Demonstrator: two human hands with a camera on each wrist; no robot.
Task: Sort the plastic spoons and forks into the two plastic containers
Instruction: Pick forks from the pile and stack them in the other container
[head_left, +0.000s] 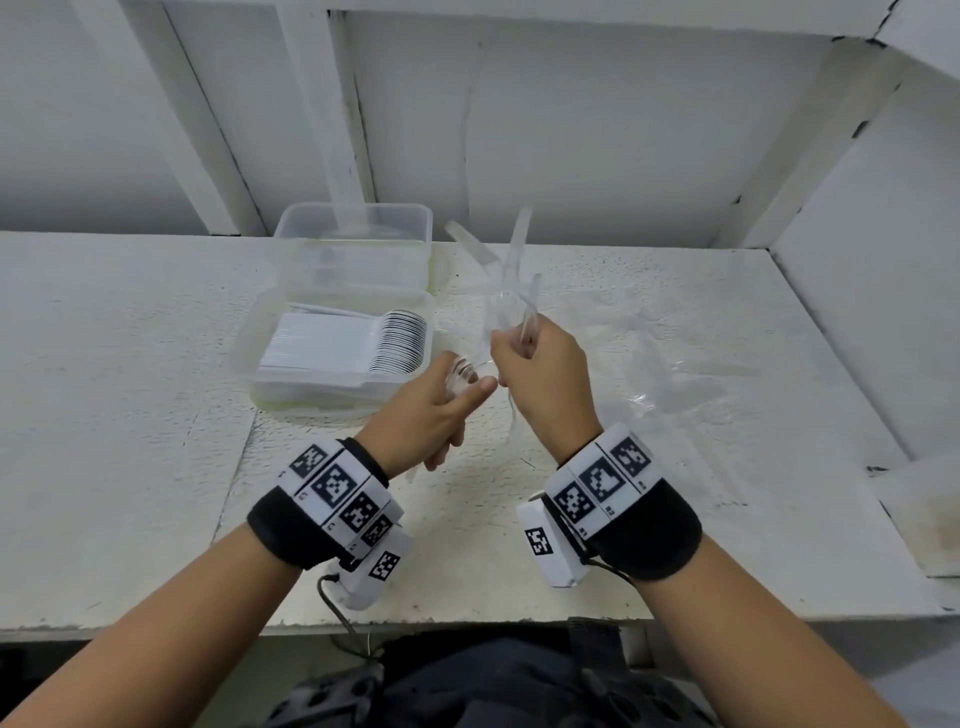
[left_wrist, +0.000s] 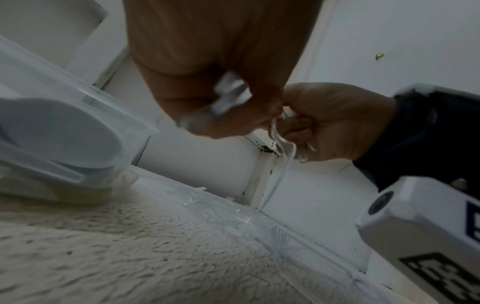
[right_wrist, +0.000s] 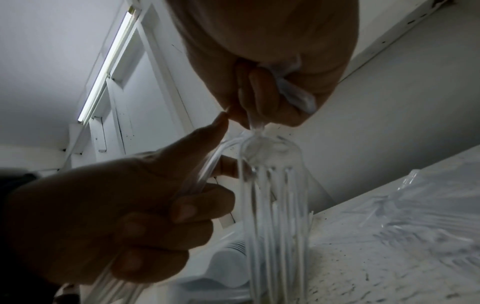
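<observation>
Clear plastic forks (head_left: 511, 291) fan upward from my right hand (head_left: 540, 374), clenched round them above the tabletop (head_left: 130, 415), while my left hand (head_left: 431, 410) grips a few more, probably so I can gather them into one bundle. At ten o'clock, the near container (head_left: 249, 358) holds stacked white spoons (head_left: 353, 343); the far container (head_left: 353, 228) behind it looks nearly bare.

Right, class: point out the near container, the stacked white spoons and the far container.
near container (head_left: 248, 347): head view, left wall.
stacked white spoons (head_left: 402, 340): head view, bowls.
far container (head_left: 353, 209): head view, back rim.
</observation>
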